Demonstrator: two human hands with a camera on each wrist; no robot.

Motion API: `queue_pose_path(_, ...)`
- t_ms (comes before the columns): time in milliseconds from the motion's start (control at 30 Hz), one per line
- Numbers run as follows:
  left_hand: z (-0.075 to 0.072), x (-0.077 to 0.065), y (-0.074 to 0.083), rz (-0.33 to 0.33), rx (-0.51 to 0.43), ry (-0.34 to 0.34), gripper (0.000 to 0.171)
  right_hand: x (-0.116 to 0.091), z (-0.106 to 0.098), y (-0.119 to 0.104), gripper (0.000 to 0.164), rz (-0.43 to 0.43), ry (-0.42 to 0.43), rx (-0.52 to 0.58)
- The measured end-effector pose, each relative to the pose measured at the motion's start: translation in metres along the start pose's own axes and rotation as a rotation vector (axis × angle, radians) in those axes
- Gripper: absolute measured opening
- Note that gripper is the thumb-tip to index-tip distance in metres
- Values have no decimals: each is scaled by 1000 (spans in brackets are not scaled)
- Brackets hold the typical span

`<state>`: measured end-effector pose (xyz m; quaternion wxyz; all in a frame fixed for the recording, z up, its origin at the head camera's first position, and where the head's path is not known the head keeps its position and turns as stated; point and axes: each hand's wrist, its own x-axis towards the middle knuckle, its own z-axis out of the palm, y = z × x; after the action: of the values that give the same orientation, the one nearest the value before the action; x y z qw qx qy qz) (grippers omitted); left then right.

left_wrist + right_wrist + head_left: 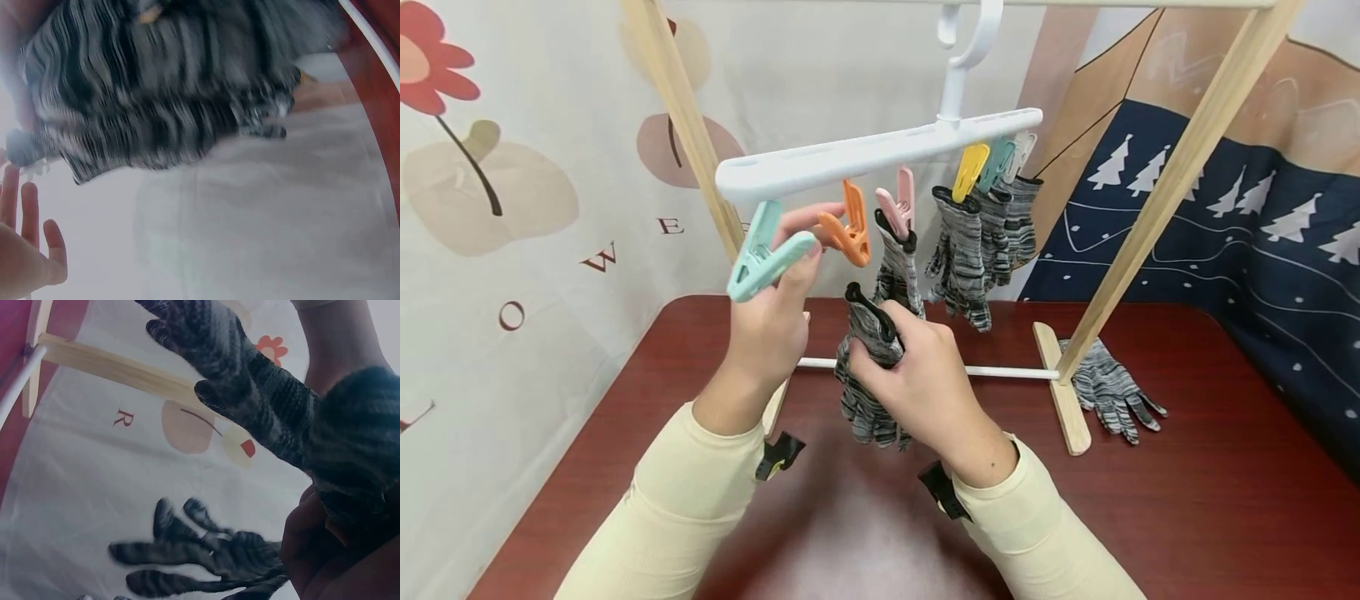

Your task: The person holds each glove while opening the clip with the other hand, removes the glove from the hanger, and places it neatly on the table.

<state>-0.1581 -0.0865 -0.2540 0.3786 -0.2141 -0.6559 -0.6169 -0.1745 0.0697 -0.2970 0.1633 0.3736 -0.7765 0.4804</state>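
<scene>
My right hand (925,375) grips a grey-and-black striped knit glove (868,408) near its dark cuff, and the glove's fingers hang down below. Raised at the left, my left hand (775,308) reaches behind a mint-green clothespin (767,258), its fingertips right at an orange clothespin (850,229). In the left wrist view, the fingers (29,215) of that hand are spread. Both clothespins hang under the near end of a white hanger (880,150). Just beyond the held glove, a pink clothespin (898,204) carries another striped glove (898,267).
Farther along the hanger, yellow (972,171), teal and white clothespins carry more striped gloves (962,258). The hanger hangs from a wooden frame (1180,183) standing on a red-brown table (1225,500). A loose glove (1112,387) lies by the frame's right foot (1060,392).
</scene>
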Motion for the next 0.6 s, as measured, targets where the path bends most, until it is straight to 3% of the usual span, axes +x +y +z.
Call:
queue_pose_path(233, -16, -11, -9, 55, 118, 223, 20, 0, 1, 1, 8, -26, 14, -32)
queue_pose_path(367, -21, -20, -18, 110, 195, 390, 18, -2, 1, 1, 8, -20, 10, -31)
queue_pose_path(467, -23, -24, -24, 164, 254, 506, 21, -3, 1, 0, 8, 2, -7, -5)
queue_pose_path(600, -22, -26, -27, 197, 407, 640, 35, -4, 0, -2, 7, 36, -33, 74)
